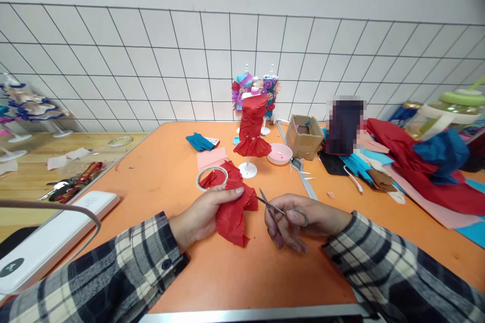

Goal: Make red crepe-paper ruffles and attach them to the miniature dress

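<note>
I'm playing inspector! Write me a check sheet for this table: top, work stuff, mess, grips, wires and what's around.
Surface: orange table; a red dress on a white stand is on it.
Job's things: red paper, crinkled; scissors, blades apart.
Clutter: tape ring, pink bowl, cardboard box.
Grips: left grip holds the red paper; right grip holds the scissors, tips close to the paper, touching or not unclear.
Cables: grey cable over a white block at left.
Surroundings: tiled wall behind; wooden table at left.
</note>
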